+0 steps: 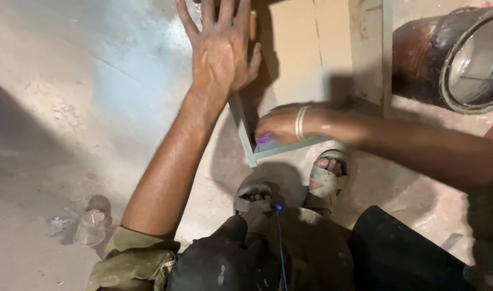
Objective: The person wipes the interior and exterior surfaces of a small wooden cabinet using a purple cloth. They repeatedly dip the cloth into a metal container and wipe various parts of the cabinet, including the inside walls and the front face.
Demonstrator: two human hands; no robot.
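Floor (68, 108): dusty concrete, carrying everything in view.
Wooden frame (306, 59): pale boxlike panel with a grey-green edge, lying on the floor ahead of the sandalled feet (324, 180).
Drum (462, 59): dark rusty cylinder on its side, upper right, well apart from both hands.
Left hand (220, 51): flat on the frame's left edge, fingers (209, 13) spread open, gripping nothing.
Right hand (287, 124): at the frame's near corner, fingers curled shut on a small purple object (264, 138), probably a marker or chalk; blur hides its shape.
Plastic cup (90, 226): clear, crumpled, on the floor beside the left elbow.
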